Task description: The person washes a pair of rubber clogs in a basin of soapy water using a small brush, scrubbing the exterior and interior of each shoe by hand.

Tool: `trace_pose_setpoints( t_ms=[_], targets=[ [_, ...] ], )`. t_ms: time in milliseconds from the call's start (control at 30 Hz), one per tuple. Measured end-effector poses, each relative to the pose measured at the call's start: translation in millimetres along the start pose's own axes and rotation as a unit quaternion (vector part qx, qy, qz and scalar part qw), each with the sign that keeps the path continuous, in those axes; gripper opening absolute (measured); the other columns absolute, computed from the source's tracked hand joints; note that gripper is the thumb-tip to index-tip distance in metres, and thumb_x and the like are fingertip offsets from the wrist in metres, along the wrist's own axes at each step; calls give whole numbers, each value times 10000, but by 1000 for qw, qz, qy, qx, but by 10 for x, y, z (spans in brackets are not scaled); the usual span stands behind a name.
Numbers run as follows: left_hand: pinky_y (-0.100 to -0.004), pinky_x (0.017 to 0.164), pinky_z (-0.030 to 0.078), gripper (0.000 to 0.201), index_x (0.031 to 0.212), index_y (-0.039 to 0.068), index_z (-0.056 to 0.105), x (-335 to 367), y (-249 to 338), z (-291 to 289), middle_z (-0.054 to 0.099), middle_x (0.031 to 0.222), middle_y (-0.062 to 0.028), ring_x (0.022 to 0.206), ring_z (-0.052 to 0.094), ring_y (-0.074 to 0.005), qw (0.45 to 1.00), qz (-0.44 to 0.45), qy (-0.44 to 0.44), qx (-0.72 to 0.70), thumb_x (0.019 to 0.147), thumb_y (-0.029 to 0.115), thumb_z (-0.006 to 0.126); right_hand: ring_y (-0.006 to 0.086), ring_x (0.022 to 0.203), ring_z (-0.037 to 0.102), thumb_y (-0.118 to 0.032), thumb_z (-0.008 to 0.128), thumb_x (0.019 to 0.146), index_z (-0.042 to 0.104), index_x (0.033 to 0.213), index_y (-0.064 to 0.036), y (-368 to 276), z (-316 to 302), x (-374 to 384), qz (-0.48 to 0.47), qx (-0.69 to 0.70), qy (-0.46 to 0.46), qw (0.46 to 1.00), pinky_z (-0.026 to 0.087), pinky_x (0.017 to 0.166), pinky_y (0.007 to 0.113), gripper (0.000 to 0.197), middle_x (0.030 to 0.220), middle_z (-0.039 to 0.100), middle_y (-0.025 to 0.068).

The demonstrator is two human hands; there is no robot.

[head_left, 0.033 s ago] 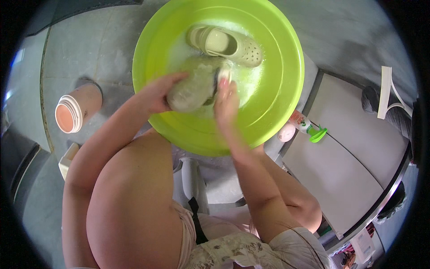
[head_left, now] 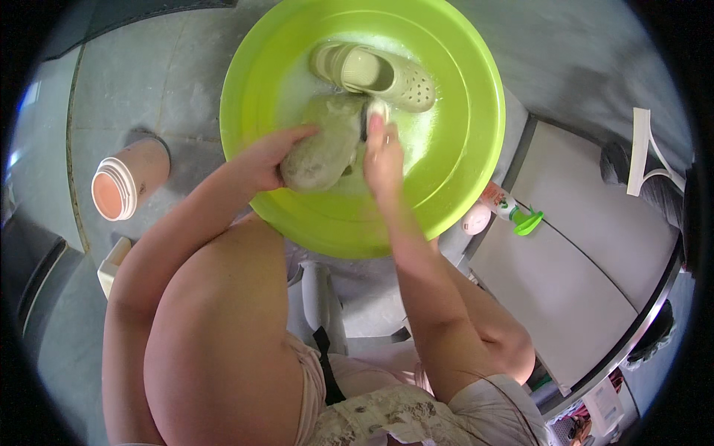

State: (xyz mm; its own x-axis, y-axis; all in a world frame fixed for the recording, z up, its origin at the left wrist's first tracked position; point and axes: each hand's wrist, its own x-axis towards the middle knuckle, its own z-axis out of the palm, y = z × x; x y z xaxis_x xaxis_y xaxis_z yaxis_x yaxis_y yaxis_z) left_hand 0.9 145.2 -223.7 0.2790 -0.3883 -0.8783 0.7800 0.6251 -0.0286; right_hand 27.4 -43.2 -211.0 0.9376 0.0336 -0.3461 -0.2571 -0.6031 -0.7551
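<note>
A pale clog [head_left: 321,149], its sole turned up and wet with suds, is gripped along its left side by my left hand [head_left: 277,157]. My right hand [head_left: 384,160], slightly blurred, is closed on a small scrubbing brush [head_left: 377,110] with a white back and dark bristles. The bristles press against the clog's right edge. Just beyond, the matching clog [head_left: 407,82] lies upright in soapy water, with holes in its toe and its strap across the heel opening. Both clogs are inside a large lime-green basin [head_left: 482,149].
An open pink tub [head_left: 141,175] lies tipped on the tiled floor at left. Right of the basin are a spray bottle [head_left: 506,204] with a green nozzle and a round pink item [head_left: 476,220]. A low grey-white cabinet [head_left: 554,275] stands farther right.
My right hand and the brush have shifted slightly right and away from me along the clog's edge. The clog in my left hand has tilted a little.
</note>
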Motion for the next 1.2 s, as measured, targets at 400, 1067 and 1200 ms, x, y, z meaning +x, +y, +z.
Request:
trace_pose_setpoints(
  t_ms=[400,1067,1200],
  targets=[
    [-464,834,526,344,1173,27,515,24,-26,-93,613,1087,-129,959,627,-270,999,28,-5,-36,893,217,576,477,742,601,-499,380,943,513,1001,72,-83,146,-98,52,-109,-71,990,473,662,496,589,744,606,300],
    [-393,855,511,481,1178,-15,530,-123,107,55,612,1131,-150,981,625,-271,970,85,-18,228,748,155,662,420,946,588,-522,486,889,490,1100,74,1190,-164,475,151,-289,-31,945,459,820,479,633,1026,587,312],
    [-373,923,458,688,1263,-44,479,-404,327,259,581,1194,-187,1046,594,-301,734,187,29,652,662,203,705,379,909,601,-302,544,910,396,1206,35,1227,165,422,100,-166,23,981,473,799,445,472,944,619,251]
  ],
)
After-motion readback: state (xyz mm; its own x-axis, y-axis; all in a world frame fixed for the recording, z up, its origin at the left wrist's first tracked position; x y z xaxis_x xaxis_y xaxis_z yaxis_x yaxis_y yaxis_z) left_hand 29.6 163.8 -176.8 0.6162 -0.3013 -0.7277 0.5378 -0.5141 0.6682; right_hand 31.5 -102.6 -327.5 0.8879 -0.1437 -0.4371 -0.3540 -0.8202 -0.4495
